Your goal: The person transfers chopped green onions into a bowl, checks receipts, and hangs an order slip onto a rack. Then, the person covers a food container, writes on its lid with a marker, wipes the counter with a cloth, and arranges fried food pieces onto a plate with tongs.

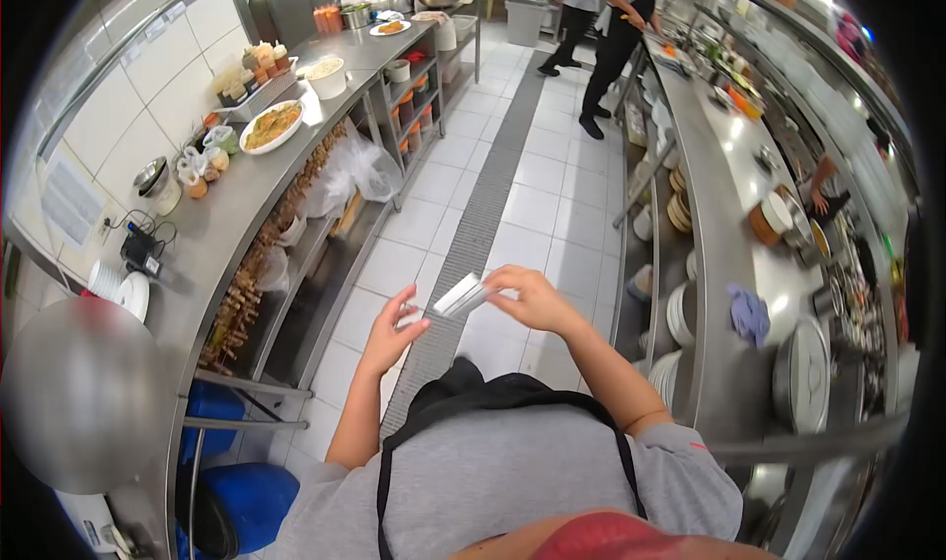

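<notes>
My right hand (532, 298) pinches a small, flat, silvery-white rectangular piece (459, 295) in front of my body, above the floor drain. What kind of thing it is I cannot make out. My left hand (393, 335) is just left of the piece, fingers apart and slightly curled, palm toward it. A thin edge or strip seems to reach toward the left fingertips, but I cannot tell whether they touch it. Below both hands is the black apron (473, 391) over my grey shirt.
On the left steel counter (212, 220) are a white oval dish of food (272, 128), a white tub (326, 77) and sauce bottles (266, 60). The right counter (711, 264) holds a blue cloth (749, 315) and a large lidded pot (803, 373). Ahead, a co-worker (616, 43) stands in the aisle.
</notes>
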Demonstrator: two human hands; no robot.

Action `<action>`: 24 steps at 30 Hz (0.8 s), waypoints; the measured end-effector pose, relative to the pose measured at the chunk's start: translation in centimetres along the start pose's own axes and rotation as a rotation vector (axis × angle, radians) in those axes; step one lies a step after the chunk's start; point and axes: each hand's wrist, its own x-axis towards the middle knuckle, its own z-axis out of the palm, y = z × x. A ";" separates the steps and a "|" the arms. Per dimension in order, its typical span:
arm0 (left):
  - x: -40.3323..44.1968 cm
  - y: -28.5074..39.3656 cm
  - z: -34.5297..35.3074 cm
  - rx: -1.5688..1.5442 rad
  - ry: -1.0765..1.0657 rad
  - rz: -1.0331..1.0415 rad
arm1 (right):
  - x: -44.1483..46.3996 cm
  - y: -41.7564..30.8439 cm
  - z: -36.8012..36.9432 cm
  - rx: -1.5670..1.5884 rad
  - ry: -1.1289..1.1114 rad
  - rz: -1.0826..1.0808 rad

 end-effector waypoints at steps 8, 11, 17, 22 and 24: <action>25.0 3.2 6.6 0.046 -0.104 0.084 | 14.2 13.1 -12.1 0.069 -0.110 0.215; 36.1 5.7 10.6 0.093 -0.258 0.216 | 15.3 19.4 -18.8 0.417 0.150 0.402; 54.7 9.8 22.2 0.381 -0.545 0.421 | 15.4 30.1 -30.2 0.358 0.612 0.535; 70.8 5.3 29.1 0.140 -0.465 0.157 | 18.7 38.7 -42.3 0.198 0.767 0.629; 76.7 1.5 28.3 0.342 -0.334 0.221 | 20.2 42.2 -47.8 0.115 0.748 0.648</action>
